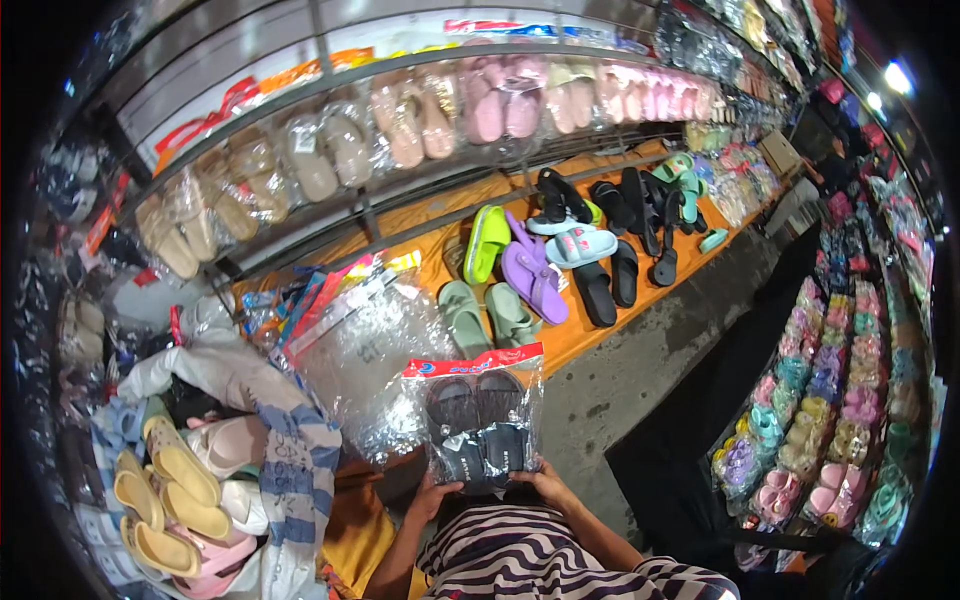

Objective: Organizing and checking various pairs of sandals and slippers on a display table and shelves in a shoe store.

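A pair of black slide sandals (478, 420) lies in a clear plastic bag with a red printed header (480, 363). I hold this bag by its two lower corners in front of my striped shirt. My left hand (431, 497) pinches the lower left corner, thumb on top. At the lower right corner my right hand (546, 483) grips the plastic the same way. Just beyond the bag, a stack of clear plastic bags (375, 360) lies on the orange-covered bench (577, 349), beside a pair of sage-green slides (463, 318).
Purple sandals (534, 281), lime slides (487, 244) and several black ones lie along the bench. A woven sack (300, 457) of loose shoes stands at left. Wrapped pairs line the rack (360, 199) above. More bagged footwear (795, 442) fills the display at right, past the concrete floor (600, 420).
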Tool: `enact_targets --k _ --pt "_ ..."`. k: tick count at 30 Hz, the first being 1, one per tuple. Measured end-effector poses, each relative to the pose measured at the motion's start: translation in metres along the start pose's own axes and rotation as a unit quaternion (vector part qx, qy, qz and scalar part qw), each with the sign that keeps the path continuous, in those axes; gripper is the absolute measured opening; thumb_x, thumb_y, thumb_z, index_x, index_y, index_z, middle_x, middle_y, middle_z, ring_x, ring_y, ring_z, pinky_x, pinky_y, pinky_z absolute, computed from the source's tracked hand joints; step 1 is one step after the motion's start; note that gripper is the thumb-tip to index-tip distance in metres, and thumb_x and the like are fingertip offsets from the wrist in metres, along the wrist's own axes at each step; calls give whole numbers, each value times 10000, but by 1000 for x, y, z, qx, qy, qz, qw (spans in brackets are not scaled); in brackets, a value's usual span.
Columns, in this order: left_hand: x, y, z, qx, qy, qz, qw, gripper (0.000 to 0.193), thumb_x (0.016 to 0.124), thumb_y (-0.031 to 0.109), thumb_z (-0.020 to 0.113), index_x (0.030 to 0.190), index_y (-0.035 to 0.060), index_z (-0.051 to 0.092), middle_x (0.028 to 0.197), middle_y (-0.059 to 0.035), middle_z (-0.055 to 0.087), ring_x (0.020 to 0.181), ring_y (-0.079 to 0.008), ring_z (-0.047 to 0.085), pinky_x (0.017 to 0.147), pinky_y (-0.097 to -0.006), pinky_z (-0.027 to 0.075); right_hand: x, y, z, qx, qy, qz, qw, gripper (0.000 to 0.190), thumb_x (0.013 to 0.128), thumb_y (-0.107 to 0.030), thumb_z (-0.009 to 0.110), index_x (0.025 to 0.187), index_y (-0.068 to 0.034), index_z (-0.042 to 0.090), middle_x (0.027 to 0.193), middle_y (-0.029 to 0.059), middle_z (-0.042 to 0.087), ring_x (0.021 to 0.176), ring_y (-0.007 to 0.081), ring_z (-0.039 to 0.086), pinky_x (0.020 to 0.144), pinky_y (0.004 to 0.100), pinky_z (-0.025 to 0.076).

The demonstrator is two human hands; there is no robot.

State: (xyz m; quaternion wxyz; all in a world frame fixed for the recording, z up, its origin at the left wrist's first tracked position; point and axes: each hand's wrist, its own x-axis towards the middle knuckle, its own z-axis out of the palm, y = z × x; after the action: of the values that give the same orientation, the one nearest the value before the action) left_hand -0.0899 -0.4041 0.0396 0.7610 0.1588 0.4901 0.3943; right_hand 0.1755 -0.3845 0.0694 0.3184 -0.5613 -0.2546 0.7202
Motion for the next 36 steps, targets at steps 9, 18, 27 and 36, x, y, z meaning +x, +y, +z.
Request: enact_targets --k 9,18,27,36 --pt "39 -4 107 51 -31 65 996 669 659 -91 728 1248 59 448 1116 -43 573 1011 -179 558 824 -318 476 11 -28 -98 17 19 -70 997 440 688 -67 792 1081 -31 598 986 37 652 902 148 592 843 291 456" --pt "79 -16 243 97 10 115 989 714 635 -40 774 1250 22 417 1126 -63 563 1023 -195 559 850 -323 486 7 -94 -219 -76 47 -117 989 542 669 -104 820 1134 11 567 996 71 647 920 164 599 838 299 472" --pt "139 -9 323 57 -10 105 993 683 638 -49 777 1227 8 434 1130 -73 573 1062 -187 550 943 -337 439 10 -173 -280 -96 99 -146 980 497 680 -68 810 1102 11 561 962 53 645 882 143 598 820 290 480" --pt "263 14 366 97 -10 129 987 719 632 -1 806 1222 13 396 1122 -100 553 1016 -200 556 882 -337 479 68 -255 -332 -43 117 -154 980 618 681 -37 807 1209 44 498 1036 60 636 922 138 596 849 295 483"
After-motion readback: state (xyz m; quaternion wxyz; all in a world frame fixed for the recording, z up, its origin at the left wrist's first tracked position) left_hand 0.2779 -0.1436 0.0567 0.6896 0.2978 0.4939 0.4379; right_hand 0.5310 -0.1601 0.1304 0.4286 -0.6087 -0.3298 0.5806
